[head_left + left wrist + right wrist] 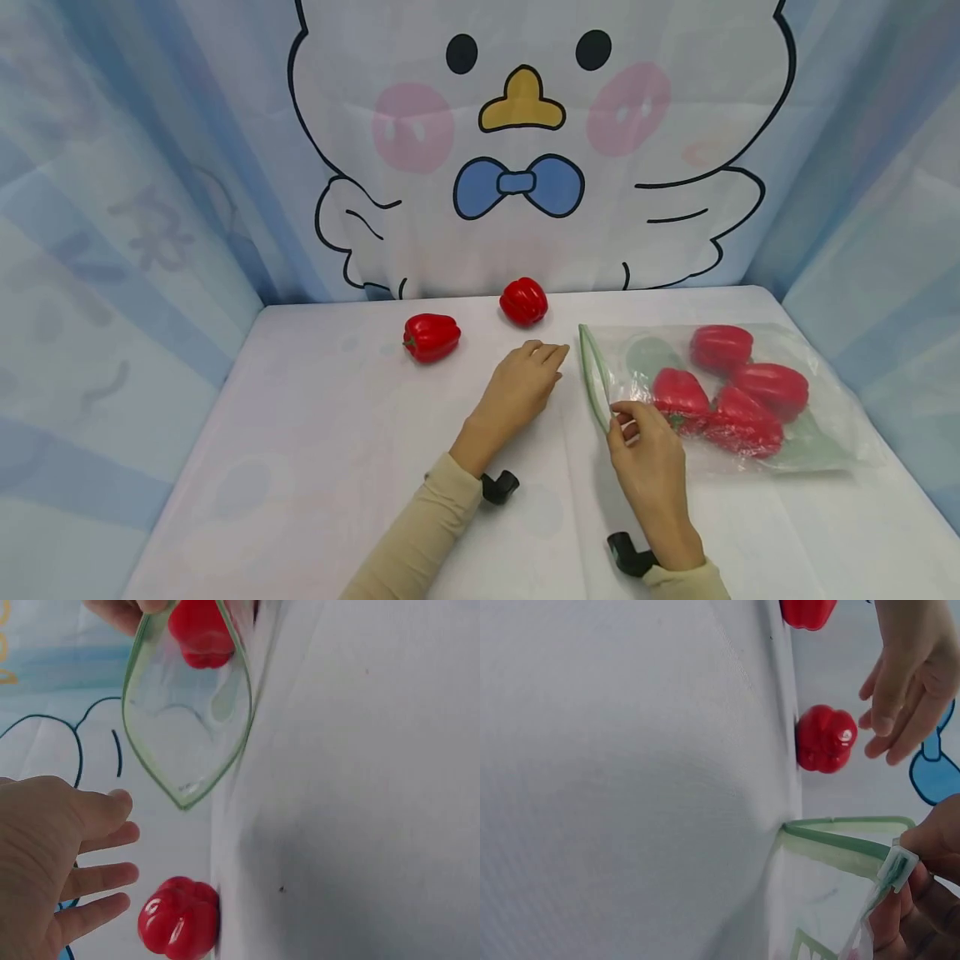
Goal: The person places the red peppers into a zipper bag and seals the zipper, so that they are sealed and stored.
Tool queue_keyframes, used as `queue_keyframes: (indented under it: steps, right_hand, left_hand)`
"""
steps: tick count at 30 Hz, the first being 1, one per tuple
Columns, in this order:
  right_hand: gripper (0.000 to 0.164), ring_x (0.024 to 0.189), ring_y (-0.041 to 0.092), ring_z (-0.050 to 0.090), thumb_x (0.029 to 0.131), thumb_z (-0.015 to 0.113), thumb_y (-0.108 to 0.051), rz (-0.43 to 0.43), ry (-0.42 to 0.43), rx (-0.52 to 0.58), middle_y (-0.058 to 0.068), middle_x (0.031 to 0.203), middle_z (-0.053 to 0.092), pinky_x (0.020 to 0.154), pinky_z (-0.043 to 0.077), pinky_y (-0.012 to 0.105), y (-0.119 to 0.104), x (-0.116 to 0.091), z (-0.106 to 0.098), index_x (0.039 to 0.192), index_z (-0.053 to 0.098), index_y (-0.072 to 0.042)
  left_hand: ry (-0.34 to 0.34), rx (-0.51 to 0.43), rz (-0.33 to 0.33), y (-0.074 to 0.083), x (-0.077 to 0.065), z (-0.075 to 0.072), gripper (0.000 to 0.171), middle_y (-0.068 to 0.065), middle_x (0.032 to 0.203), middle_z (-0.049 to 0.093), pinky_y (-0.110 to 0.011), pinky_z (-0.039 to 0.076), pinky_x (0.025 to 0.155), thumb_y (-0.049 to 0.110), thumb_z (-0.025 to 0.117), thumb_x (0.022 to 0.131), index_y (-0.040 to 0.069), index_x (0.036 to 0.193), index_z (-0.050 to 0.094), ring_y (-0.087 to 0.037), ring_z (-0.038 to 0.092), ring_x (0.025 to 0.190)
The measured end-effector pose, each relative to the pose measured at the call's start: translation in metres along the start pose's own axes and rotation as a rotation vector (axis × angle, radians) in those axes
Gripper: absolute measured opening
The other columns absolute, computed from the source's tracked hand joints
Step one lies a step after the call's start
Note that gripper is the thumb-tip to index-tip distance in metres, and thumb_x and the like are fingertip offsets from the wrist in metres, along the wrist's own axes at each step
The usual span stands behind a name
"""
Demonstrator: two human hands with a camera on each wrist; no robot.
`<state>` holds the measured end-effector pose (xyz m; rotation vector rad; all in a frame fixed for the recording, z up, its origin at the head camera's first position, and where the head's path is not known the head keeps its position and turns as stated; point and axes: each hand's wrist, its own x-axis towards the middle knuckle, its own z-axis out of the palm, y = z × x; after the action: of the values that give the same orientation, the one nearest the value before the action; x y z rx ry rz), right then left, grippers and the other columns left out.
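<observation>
My right hand (647, 467) pinches the near end of the green-edged mouth of a clear zip bag (645, 354). In the right wrist view, its fingers are at a white slider (898, 866) on that edge. The bag lies on its side with its mouth spread apart and facing left; several red bell peppers (772, 390) are inside. My left hand (519, 383) is held just left of the mouth with nothing in it. The left wrist view has its fingers (101, 879) extended and spread. Beyond this hand, a loose red bell pepper (523, 302) sits near the table's back edge.
Another red bell pepper (431, 337) lies farther left on the white-covered table (300, 467). A curtain (525, 242) printed with a cartoon bird hangs right behind the table, and blue-white curtains (112, 292) close in both sides.
</observation>
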<state>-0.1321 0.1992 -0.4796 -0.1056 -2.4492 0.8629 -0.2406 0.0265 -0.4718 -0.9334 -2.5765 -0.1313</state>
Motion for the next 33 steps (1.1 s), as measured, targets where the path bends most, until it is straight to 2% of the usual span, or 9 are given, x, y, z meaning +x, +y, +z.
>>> queue_keyframes:
  steps: [4, 16, 28, 33]
  right_hand:
    - [0.018, 0.069, 0.021, 0.065, 0.084, 0.076, 0.006, -0.007, 0.005, 0.003, 0.012, 0.084, 0.070, 0.059, 0.053, 0.028, 0.001, 0.000, 0.000, 0.102, 0.074, 0.000]
    - [0.018, 0.070, 0.021, 0.065, 0.085, 0.076, 0.006, -0.004, 0.011, 0.004, 0.012, 0.084, 0.070, 0.059, 0.052, 0.026, 0.001, -0.001, 0.000, 0.102, 0.074, 0.001]
    - [0.018, 0.072, 0.021, 0.065, 0.086, 0.077, 0.004, 0.027, -0.016, 0.000, 0.013, 0.087, 0.071, 0.060, 0.052, 0.025, -0.001, 0.000, -0.001, 0.103, 0.074, 0.000]
    - [0.017, 0.071, 0.021, 0.065, 0.086, 0.076, 0.004, 0.025, -0.017, 0.001, 0.013, 0.086, 0.071, 0.060, 0.052, 0.025, -0.001, 0.000, -0.001, 0.103, 0.074, 0.000]
  left_hand:
    - [0.009, 0.064, -0.043, -0.015, -0.002, -0.002, 0.046, 0.000, 0.137, 0.070, -0.032, 0.056, 0.105, 0.022, 0.071, 0.100, 0.013, 0.144, 0.061, -0.020, 0.065, 0.125]
    - [-0.053, -0.008, -0.277, -0.065, -0.014, -0.016, 0.051, -0.008, 0.143, 0.067, -0.042, 0.054, 0.111, 0.022, 0.070, 0.101, 0.008, 0.148, 0.057, -0.030, 0.061, 0.131]
    - [-0.032, -0.110, -0.417, -0.107, -0.031, -0.014, 0.051, -0.009, 0.147, 0.063, -0.051, 0.043, 0.119, 0.020, 0.069, 0.101, 0.008, 0.149, 0.056, -0.034, 0.055, 0.134]
    - [0.010, -0.165, -0.434, -0.117, -0.037, -0.016, 0.049, -0.011, 0.145, 0.064, -0.053, 0.042, 0.119, 0.014, 0.070, 0.100, 0.006, 0.146, 0.058, -0.036, 0.055, 0.133]
